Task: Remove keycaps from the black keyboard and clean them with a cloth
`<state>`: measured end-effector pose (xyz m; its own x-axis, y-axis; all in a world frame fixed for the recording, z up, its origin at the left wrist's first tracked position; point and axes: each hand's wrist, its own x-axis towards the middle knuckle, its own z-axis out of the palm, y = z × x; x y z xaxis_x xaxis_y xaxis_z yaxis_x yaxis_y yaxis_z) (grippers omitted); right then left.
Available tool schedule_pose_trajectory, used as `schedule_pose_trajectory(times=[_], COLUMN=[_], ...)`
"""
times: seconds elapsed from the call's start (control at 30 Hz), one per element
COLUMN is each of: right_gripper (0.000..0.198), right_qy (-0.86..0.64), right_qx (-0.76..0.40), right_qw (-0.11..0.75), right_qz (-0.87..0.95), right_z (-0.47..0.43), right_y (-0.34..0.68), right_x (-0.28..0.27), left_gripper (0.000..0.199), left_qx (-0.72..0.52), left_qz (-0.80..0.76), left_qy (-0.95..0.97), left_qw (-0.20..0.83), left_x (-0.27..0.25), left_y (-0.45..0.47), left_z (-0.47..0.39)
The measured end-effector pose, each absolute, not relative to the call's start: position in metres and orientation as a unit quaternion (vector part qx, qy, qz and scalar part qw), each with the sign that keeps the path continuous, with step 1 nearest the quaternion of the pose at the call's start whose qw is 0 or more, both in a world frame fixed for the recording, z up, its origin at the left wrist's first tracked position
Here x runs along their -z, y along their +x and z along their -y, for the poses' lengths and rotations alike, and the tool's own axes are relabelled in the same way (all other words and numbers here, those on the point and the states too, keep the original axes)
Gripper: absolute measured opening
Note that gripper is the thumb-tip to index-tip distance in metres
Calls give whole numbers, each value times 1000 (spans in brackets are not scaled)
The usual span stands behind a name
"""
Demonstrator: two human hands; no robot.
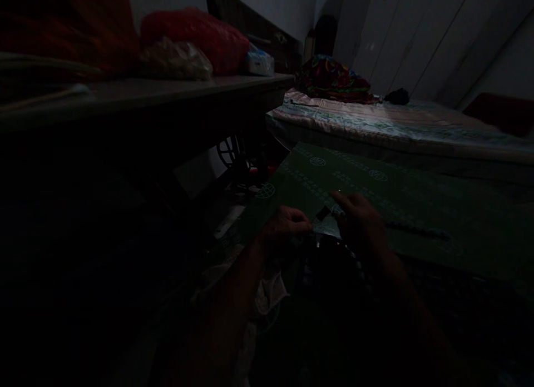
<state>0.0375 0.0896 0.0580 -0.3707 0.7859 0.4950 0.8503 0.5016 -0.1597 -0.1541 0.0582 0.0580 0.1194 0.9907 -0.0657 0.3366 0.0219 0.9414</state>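
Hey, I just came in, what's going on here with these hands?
In a dim room, a person's two hands are close together over a green printed surface. The left hand seems to pinch one side of a small shiny piece, with the right hand at its other side. It's too dark to tell what the piece is. Beyond is a bed, and a red bag sits on the table at left.

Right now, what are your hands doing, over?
Left hand, right hand: at opposite sides of small shiny sheet. Printed green board beneath. Obstructions: can't tell, deep shadow.
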Motion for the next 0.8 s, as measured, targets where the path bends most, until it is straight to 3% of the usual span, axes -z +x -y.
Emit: schedule_pose_trajectory(times=[0.13,0.3,0.4,0.5,0.63,0.8], right_gripper=[24,19,13,15,23,24], right_qy=[-496,-473,-451,-431,-406,-379], right_qx=[94,23,-78,-252,-438,-503], right_qw=[236,223,319,418,457,473], right_qz=[830,852,830,759,659,615], right_z=[-88,-95,-99,-96,-88,-86], right_y=[32,34,35,32,23,17], right_x=[-54,-45,-42,-44,-48,-41], left_gripper=[14,29,42,32,33,22], left_qx=[-364,-427,-498,-501,-444,-407], left_qz=[-534,-470,-435,-472,-498,-503], left_qy=[604,563,524,537,588,609], left_qw=[466,529,536,488,458,459], left_x=[-58,-60,-61,-61,-56,-52], left_y=[-156,-155,-154,-154,-152,-151], left_z=[-59,-56,-54,-55,-57,-57])
